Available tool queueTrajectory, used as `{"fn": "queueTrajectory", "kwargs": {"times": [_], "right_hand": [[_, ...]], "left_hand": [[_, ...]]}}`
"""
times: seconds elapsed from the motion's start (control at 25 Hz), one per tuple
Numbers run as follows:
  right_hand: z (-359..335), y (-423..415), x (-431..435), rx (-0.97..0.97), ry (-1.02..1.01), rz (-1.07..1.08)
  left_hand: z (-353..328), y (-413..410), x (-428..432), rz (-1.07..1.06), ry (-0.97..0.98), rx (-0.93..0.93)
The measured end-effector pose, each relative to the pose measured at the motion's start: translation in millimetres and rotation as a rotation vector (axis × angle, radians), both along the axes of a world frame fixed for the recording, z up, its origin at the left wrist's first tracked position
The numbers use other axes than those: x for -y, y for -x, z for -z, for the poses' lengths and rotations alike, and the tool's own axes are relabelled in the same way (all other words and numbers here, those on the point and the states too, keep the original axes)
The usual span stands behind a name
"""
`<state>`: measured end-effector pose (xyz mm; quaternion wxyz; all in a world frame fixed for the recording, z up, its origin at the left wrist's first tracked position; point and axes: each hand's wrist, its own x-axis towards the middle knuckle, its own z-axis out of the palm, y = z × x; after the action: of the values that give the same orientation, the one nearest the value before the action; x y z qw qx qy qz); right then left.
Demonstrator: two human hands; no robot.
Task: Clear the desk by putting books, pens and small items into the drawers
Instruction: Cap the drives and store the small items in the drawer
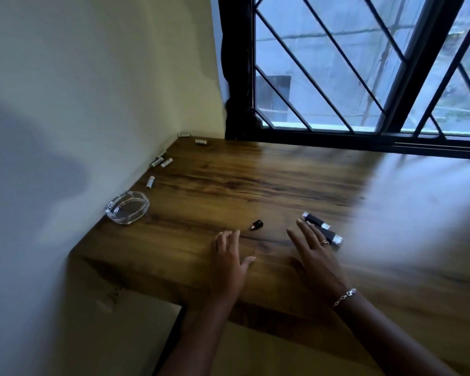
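Two black lighters with silver tops lie on the wooden desk (255, 175), one (313, 220) farther back and one (333, 236) nearer the right. My right hand (314, 251) hovers flat with straight fingers, its fingertips over the lighters and partly hiding them. A small black cap-like item (256, 225) lies between my hands. My left hand (228, 256) is open, fingers loosely spread just above the desk near its front edge, holding nothing. Several small white batteries lie along the wall, among them one (150, 182) near the ashtray and a group (162, 161) farther back.
A clear glass ashtray (127, 207) sits at the desk's left edge by the wall. A barred window (364, 66) runs along the back. The right side of the desk is blurred. Pale floor or furniture lies below the front edge.
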<state>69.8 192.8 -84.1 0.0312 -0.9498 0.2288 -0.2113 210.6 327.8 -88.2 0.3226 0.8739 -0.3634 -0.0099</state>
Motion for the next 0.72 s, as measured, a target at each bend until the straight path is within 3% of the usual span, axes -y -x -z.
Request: {"fn": "queueTrajectory", "kwargs": {"times": [0.32, 0.52, 0.72], "right_hand": [[-10.5, -57.3, -9.9, 0.001, -0.065, -0.060], [-15.9, -120.0, -7.1, 0.005, -0.127, -0.123], [-18.6, -182.8, -0.1, -0.064, -0.150, -0.217]], "left_hand": [[-9.4, -56.3, -30.5, -0.146, 0.093, 0.129], [-11.5, -122.5, -54.6, -0.394, 0.186, 0.232], [-1.9, -197.4, -77.0, -0.609, 0.197, 0.069]]}}
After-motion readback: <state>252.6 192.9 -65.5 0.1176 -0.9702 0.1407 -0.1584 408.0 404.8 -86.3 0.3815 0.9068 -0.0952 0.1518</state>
